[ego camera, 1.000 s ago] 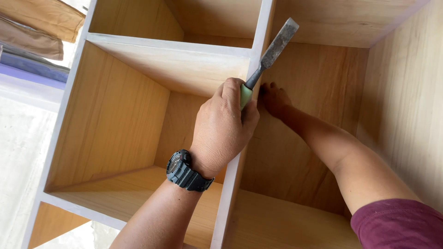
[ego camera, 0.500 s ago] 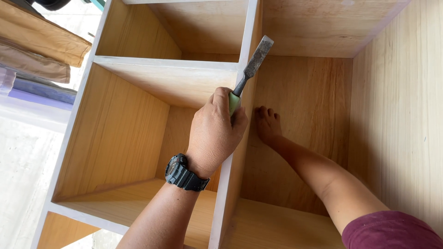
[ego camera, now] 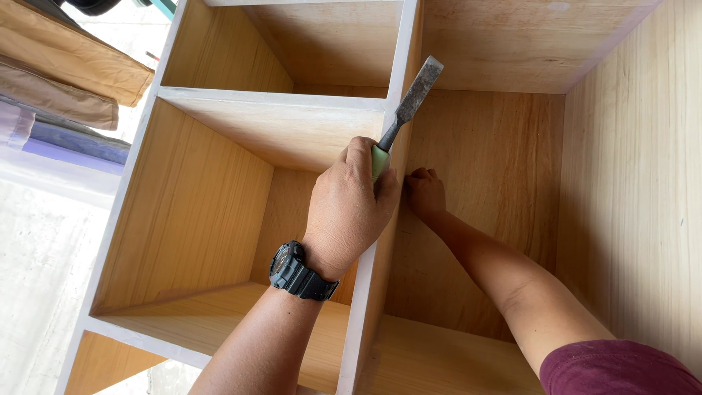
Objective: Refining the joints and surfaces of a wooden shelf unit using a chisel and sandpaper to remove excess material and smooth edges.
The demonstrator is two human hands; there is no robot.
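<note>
— What do we see from the head camera?

— Our left hand (ego camera: 349,208), a black watch (ego camera: 298,271) on its wrist, has its fingers wrapped tight around the pale green handle of a chisel (ego camera: 406,115). The flat, dull grey blade points up along the painted front edge of the upright divider (ego camera: 369,292) of a plywood cabinet (ego camera: 190,212).

— And the right hand (ego camera: 425,192)?

— It reaches deep into the wide right compartment, fingers curled against the back panel just beside the divider; we cannot tell whether they pinch anything.

— Surfaces and room?

— The panels are smooth, pale, fine-grained wood with whitish edges. The right compartment leaves plenty of space around the forearm; the left one below the shelf (ego camera: 278,102) is open too.

— Around the cabinet?

— Folded brown cloths (ego camera: 73,80) at upper left, over a light concrete floor (ego camera: 36,263).
</note>
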